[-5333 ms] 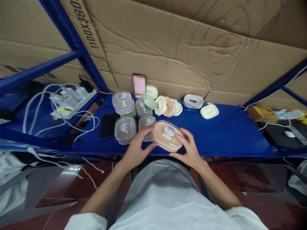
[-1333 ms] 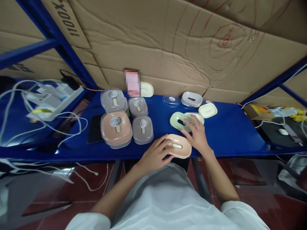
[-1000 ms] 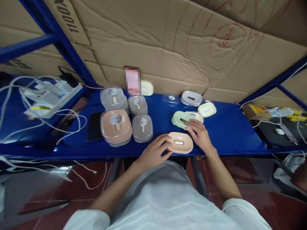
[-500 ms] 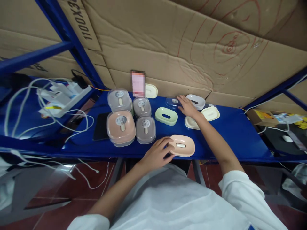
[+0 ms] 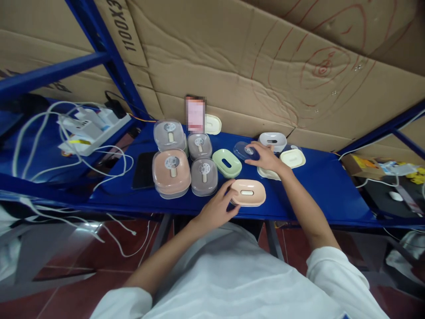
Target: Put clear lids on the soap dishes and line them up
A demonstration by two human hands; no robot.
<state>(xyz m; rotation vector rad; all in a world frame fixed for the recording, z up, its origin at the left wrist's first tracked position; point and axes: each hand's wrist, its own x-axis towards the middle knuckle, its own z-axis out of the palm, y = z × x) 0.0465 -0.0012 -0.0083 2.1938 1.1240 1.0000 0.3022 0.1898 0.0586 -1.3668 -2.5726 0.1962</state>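
Note:
My left hand (image 5: 215,206) is closed on the left end of a peach oval dish (image 5: 259,189), which has a white insert in its middle slot. Farther back, my right hand (image 5: 269,158) pinches the right edge of a clear plastic lid (image 5: 239,149) that bears a round label. Between the hands and to the left lies a pale green oval dish (image 5: 234,167) with an open slot. A cream oval piece (image 5: 269,173) is partly covered by my right hand. Behind this hand sits a white oval dish (image 5: 280,139), and a cream one (image 5: 292,158) lies to its right.
Several lidded square boxes, among them a peach one (image 5: 169,175) and a grey one (image 5: 204,177), stand at the left. A phone (image 5: 195,110) leans against the cardboard (image 5: 229,66). A power strip (image 5: 96,137) with cables lies far left. A blue rack post (image 5: 113,57) rises there.
My right hand has drawn the clear lid slightly nearer and closed on its edge. The green dish has turned clockwise. My left hand keeps its hold on the peach dish.

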